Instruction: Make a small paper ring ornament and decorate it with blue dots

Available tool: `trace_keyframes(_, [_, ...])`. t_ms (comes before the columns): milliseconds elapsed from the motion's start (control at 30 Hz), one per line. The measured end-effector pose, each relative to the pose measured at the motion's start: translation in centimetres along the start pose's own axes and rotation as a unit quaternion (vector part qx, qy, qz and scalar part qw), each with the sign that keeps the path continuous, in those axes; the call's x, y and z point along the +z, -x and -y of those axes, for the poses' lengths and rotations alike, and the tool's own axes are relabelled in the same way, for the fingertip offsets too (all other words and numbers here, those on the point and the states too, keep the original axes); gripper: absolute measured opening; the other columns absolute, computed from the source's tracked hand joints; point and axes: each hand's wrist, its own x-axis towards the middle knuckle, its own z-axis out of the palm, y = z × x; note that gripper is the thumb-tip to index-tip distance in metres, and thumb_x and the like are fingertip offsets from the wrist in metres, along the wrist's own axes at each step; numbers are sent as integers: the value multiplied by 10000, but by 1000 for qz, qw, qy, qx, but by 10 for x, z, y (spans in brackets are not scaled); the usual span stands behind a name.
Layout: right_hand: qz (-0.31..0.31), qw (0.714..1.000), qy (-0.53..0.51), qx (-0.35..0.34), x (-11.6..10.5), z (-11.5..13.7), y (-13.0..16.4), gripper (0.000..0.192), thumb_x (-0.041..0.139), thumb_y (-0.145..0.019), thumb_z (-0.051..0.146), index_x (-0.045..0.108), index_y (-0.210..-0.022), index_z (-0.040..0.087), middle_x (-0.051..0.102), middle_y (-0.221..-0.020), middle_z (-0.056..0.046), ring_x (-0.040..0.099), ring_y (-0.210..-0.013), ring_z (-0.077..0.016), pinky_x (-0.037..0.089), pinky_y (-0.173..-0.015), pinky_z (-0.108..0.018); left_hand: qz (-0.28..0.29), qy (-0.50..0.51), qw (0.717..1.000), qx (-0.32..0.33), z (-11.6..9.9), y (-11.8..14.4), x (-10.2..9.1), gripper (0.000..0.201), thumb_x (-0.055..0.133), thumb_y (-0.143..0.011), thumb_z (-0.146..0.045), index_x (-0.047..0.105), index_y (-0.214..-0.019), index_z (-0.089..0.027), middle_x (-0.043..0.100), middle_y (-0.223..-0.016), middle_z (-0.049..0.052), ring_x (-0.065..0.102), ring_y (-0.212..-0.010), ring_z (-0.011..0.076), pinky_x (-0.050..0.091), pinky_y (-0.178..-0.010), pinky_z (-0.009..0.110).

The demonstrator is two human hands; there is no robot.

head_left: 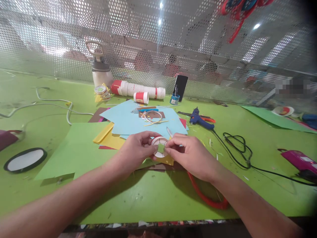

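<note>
Between the fingers and thumb of my left hand [138, 147] is a round paper cup piece [156, 142] with a white rim, a red side and a green centre crossed by dark lines. My right hand [190, 153] is closed in a pinch at the right inner edge of that piece; whatever its fingertips hold is too small to make out. Just beyond the right fingers a white pointed tool [169, 132] shows, partly hidden. Yellow paper [166, 160] lies below the hands. A red curved band [206, 196] is under my right forearm.
Blue paper sheets [123, 114] carry a ring [153, 116] and a blue pen [148, 110]. Behind stand stacked paper cups [138, 90], a pump bottle [101, 74] and a phone [180, 87]. A blue glue gun [201, 120] trails its black cable [232, 155] rightward. Green paper [81, 140] lies left.
</note>
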Motion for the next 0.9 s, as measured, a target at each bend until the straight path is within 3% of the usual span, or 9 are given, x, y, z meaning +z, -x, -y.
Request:
trace_keyframes(200, [-3,1000,-20,11,0,0,-1,117,606,-809,147,662,-708,169,595,-754,-1,539,-668,-130,428,-633,-284,-5,13,1000,-6,0,1,0,457,721,-701,-252,649,-1124,-95,706,-831,36,595,-637,125,526,-631,275])
trace_keyframes(333, [6,998,-46,32,-4,2,2,108,613,-809,205,628,-706,177,603,-680,10,542,-603,-123,432,-553,-260,-9,22,1000,-9,-1,1,-1,447,735,-697,-249,655,-1110,-97,697,-776,17,600,-632,124,524,-628,264])
trace_keyframes(667, [28,992,-95,78,-10,0,1,145,575,-855,273,584,-730,201,586,-577,29,606,-453,-134,488,-438,-254,-8,34,999,-25,-7,3,-2,408,764,-708,-259,674,-1079,-116,735,-881,54,640,-702,145,526,-651,265])
trace_keyframes(900, [1,995,-71,71,-12,-4,-2,150,632,-823,279,587,-704,198,596,-631,10,599,-579,-145,470,-514,-262,2,20,1000,-12,1,1,-6,366,743,-750,-287,684,-1087,-155,727,-938,58,677,-721,168,528,-709,314])
